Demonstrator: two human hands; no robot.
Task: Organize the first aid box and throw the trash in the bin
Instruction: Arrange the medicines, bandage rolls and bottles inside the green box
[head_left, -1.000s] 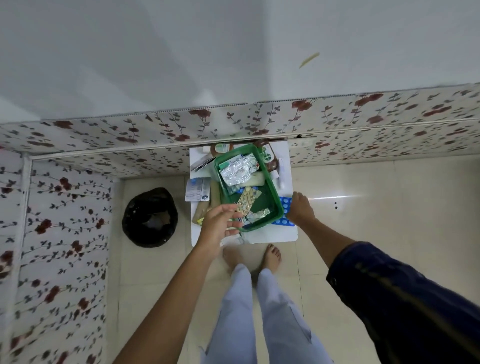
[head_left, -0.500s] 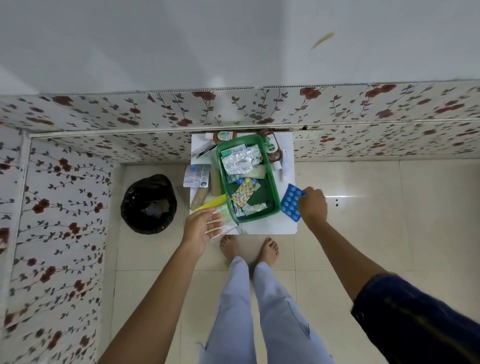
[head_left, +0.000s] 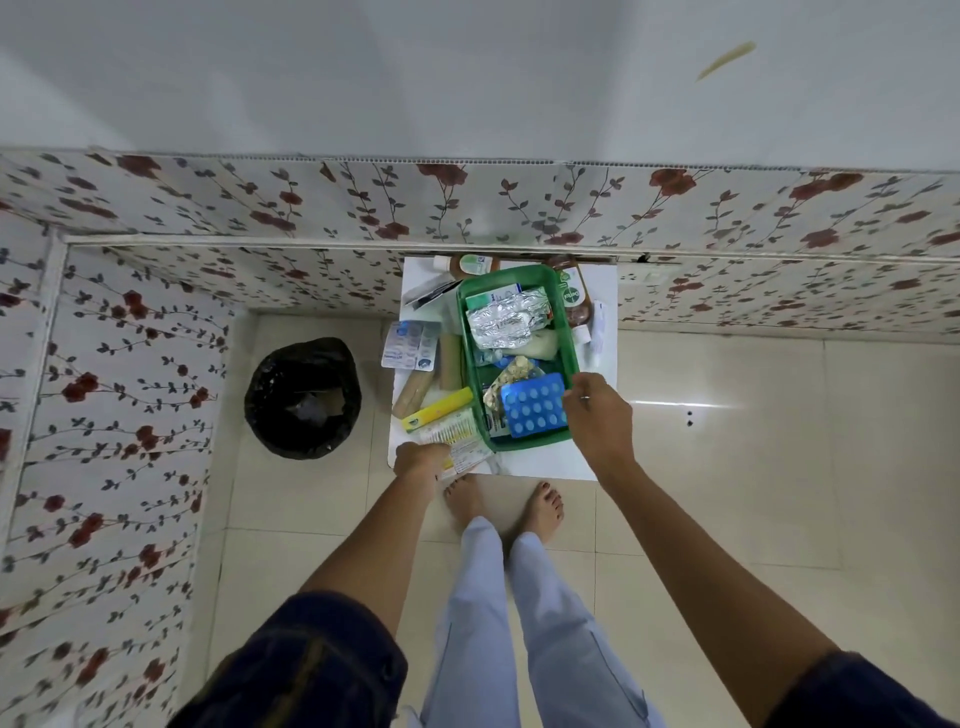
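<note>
A green first aid box (head_left: 564, 344) stands on a small white table (head_left: 540, 460), filled with foil pill strips and packets. A blue blister pack (head_left: 535, 405) lies over the box's near end, and my right hand (head_left: 597, 410) grips its right edge. My left hand (head_left: 421, 462) is at the table's near left corner, closed on a printed paper leaflet (head_left: 462, 452). A black-lined bin (head_left: 304, 397) sits on the floor left of the table.
Left of the box lie a yellow tube (head_left: 439, 410), a tan bandage roll (head_left: 412, 395) and a pale blister strip (head_left: 410, 352). Brown bottles (head_left: 574, 299) stand at the back by the floral wall. My bare feet (head_left: 501, 501) are in front of the table.
My right hand lifted the blue blister pack from the table's right side and brought it over the green box. My left hand drew back to the near left corner onto the leaflet.
</note>
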